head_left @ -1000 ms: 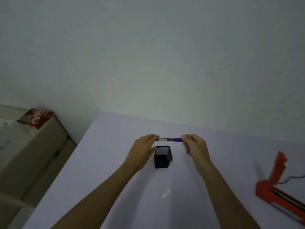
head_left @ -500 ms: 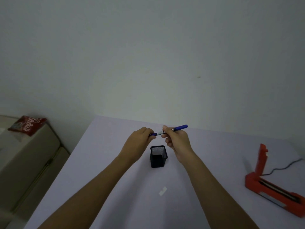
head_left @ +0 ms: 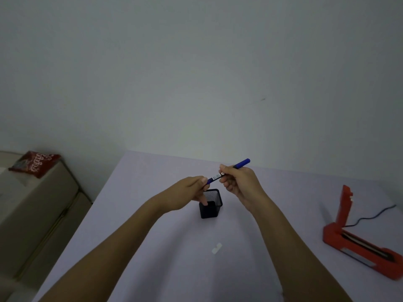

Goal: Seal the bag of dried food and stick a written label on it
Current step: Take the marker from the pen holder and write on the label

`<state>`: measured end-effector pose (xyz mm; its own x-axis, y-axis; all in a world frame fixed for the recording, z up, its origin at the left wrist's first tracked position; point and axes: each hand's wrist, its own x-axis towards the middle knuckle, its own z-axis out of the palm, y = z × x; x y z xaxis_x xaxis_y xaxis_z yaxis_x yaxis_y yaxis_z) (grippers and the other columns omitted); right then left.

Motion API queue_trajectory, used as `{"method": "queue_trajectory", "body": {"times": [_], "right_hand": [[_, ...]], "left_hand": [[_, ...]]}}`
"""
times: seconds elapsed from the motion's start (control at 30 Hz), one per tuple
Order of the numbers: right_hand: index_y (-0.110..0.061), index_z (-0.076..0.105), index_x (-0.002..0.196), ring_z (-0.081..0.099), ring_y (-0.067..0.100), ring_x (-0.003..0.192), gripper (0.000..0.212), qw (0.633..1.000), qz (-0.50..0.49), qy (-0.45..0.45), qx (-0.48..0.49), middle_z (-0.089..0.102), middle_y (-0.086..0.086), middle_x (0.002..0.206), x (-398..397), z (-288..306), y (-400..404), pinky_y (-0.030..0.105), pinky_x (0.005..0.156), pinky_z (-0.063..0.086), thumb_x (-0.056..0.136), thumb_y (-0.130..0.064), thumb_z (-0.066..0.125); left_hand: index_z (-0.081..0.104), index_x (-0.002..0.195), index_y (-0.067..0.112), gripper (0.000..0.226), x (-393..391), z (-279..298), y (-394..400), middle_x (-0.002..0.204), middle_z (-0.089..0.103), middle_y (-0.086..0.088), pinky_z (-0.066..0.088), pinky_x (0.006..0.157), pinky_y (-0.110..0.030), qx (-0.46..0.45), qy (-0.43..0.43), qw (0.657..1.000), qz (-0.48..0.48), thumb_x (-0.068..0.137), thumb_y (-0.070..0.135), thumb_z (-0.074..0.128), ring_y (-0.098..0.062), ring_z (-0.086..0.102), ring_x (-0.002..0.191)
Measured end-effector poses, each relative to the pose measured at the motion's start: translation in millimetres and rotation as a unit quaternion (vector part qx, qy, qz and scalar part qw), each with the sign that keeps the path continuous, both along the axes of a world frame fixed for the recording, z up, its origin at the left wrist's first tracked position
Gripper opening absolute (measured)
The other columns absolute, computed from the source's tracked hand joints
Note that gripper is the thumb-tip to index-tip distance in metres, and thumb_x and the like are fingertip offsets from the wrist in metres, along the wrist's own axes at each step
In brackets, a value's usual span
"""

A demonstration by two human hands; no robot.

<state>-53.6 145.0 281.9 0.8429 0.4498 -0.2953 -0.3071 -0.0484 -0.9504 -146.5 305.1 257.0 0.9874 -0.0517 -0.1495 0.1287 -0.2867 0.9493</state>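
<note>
A blue pen (head_left: 241,164) is held tilted above a black mesh pen cup (head_left: 211,203) in the middle of the pale table (head_left: 152,214). My right hand (head_left: 237,182) grips the pen's barrel, with the far end sticking up to the right. My left hand (head_left: 187,194) pinches the pen's lower left end. A small white label (head_left: 216,248) lies flat on the table nearer to me. A red heat sealer (head_left: 359,238) with its arm raised stands at the right. A red snack bag (head_left: 35,163) lies on the beige sofa at far left.
The beige sofa (head_left: 32,214) runs along the table's left side. A black cord (head_left: 370,216) leads from the sealer toward the table's right edge. A plain wall stands behind the table.
My right hand slid along the pen from its right end to its middle, and the pen tilted up on the right. The view shifted slightly.
</note>
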Motion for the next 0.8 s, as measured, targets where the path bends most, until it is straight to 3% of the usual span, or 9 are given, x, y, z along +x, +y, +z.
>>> {"method": "queue_trajectory", "body": {"times": [0.13,0.33,0.4,0.5,0.53,0.67,0.8], "right_hand": [[-0.002,0.069,0.077,0.052,0.011,0.048,0.019,1.0,-0.011,0.017,0.002,0.061,0.007,0.058,0.4,1.3,0.0,0.018,0.049,0.045,0.087,-0.018,0.067],[-0.003,0.069,0.075,0.05,0.011,0.048,0.02,0.999,-0.005,0.039,0.014,0.059,0.007,0.057,0.0,0.9,0.5,0.018,0.048,0.042,0.087,-0.018,0.067],[-0.003,0.07,0.074,0.05,0.011,0.048,0.02,0.999,-0.001,0.048,0.014,0.06,0.007,0.057,-0.7,0.2,1.7,0.018,0.049,0.042,0.087,-0.018,0.068],[-0.003,0.069,0.074,0.05,0.011,0.048,0.02,0.997,0.001,0.079,0.023,0.059,0.007,0.058,-1.1,-4.6,1.3,0.018,0.048,0.041,0.086,-0.018,0.068],[-0.003,0.069,0.074,0.05,0.011,0.047,0.02,0.996,0.002,0.088,0.025,0.059,0.007,0.058,-0.8,-5.2,0.3,0.018,0.047,0.041,0.086,-0.018,0.068],[-0.003,0.069,0.073,0.051,0.011,0.047,0.019,0.996,0.008,0.084,0.018,0.059,0.007,0.057,-0.7,-5.4,-1.0,0.018,0.047,0.042,0.087,-0.016,0.067],[-0.004,0.066,0.071,0.048,0.009,0.044,0.019,0.995,-0.001,0.099,0.028,0.056,0.004,0.052,-3.7,-8.7,6.7,0.017,0.044,0.038,0.089,-0.011,0.063]], "left_hand": [[0.047,0.089,0.01,0.036,-3.5,5.0,-1.9,0.062,0.036,0.009,0.05,0.097,-0.036,-0.09,0.041,0.995,-0.03,0.103,0.037,0.029,-0.02,0.063,0.079],[0.045,0.081,0.015,0.034,-6.6,14.4,0.3,0.059,0.032,0.009,0.052,0.085,-0.027,-0.153,0.089,0.983,-0.044,0.104,0.035,0.029,-0.023,0.054,0.075],[0.043,0.08,0.014,0.036,-8.8,17.9,-0.2,0.061,0.033,0.006,0.051,0.083,-0.023,-0.067,0.073,0.994,-0.044,0.104,0.036,0.027,-0.022,0.058,0.074],[0.041,0.076,0.016,0.04,-9.5,20.8,-2.4,0.067,0.051,0.005,0.043,0.076,-0.028,0.169,0.009,0.985,-0.029,0.103,0.039,0.023,-0.022,0.064,0.078],[0.041,0.075,0.016,0.04,-9.5,19.9,-2.8,0.068,0.053,0.004,0.042,0.074,-0.029,0.184,0.006,0.982,-0.03,0.103,0.039,0.023,-0.024,0.064,0.079],[0.04,0.078,0.012,0.037,-14.5,16.1,-1.3,0.062,0.033,0.005,0.05,0.086,-0.027,-0.018,0.048,0.997,-0.05,0.104,0.034,0.026,-0.026,0.055,0.075],[0.043,0.075,0.017,0.037,-18.2,3.2,-0.3,0.059,0.029,0.006,0.042,0.102,-0.046,-0.17,0.089,0.98,-0.056,0.103,0.036,0.028,-0.021,0.049,0.066]]}}
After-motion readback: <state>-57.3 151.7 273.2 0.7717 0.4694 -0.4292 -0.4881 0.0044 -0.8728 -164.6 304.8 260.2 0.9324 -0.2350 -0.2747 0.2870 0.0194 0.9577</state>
